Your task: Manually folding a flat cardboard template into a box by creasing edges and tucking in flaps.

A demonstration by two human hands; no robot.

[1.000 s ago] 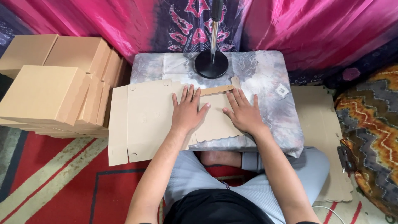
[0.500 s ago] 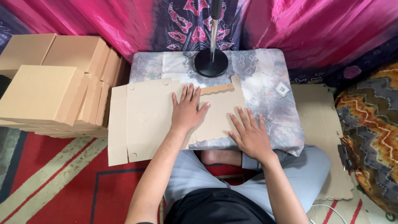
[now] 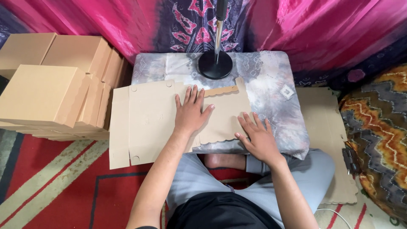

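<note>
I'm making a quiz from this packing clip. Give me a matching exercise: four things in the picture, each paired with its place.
Things:
1. left hand
2. right hand
3. black round stand base
4. stack of folded boxes

Places:
A. at the table's far edge
B. on the floor, left of the table
C. flat on the middle of the cardboard sheet
D. on the sheet's near right edge

Pairs: 1-C, 2-D, 3-A, 4-B

A seated person presses both palms flat on an unfolded cardboard box blank (image 3: 157, 118) lying across a small cloth-covered table (image 3: 271, 80). The left hand (image 3: 190, 112) rests mid-sheet, the right hand (image 3: 258, 138) at its scalloped near edge. Folded cardboard boxes (image 3: 51, 89) stack at left; a black stand base (image 3: 215, 64) sits behind.
</note>
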